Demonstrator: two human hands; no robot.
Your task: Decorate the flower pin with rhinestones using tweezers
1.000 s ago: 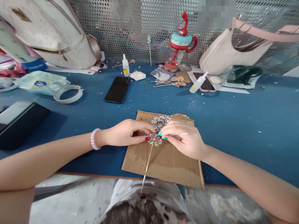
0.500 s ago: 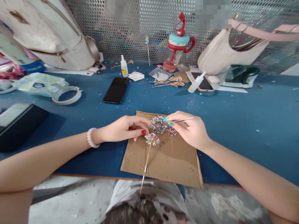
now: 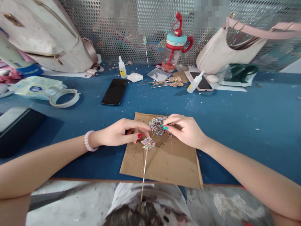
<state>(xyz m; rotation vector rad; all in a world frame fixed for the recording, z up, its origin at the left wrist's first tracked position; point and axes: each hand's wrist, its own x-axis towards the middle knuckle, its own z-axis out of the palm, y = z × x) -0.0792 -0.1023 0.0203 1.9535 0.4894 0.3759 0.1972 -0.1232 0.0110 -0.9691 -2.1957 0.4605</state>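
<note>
A pile of small glittering beads (image 3: 158, 126) lies near the back of a brown cardboard sheet (image 3: 162, 164). My right hand (image 3: 182, 127) pinches a thin stick-like tool (image 3: 175, 121) at the pile's right side. On the left edge of the pile rests my left hand (image 3: 127, 131), its fingers apart and slightly curled, with nothing seen in it. Just below its fingertips is a jewelled flower head (image 3: 148, 143) on a long thin gold stick (image 3: 144, 169), whose lower end sticks out past the table's front edge.
Behind the cardboard are a black phone (image 3: 114, 91), glue bottles (image 3: 195, 82), several gold sticks (image 3: 166, 82) and a red-lidded cup (image 3: 172, 51). A tape roll (image 3: 64, 98) and dark case (image 3: 21, 128) are left. Bags (image 3: 231, 53) stand against the mesh panel.
The whole view has shifted slightly. My right hand has turned the thin tool, which points less to the right. My left fingers have spread a little away from the flower head.
</note>
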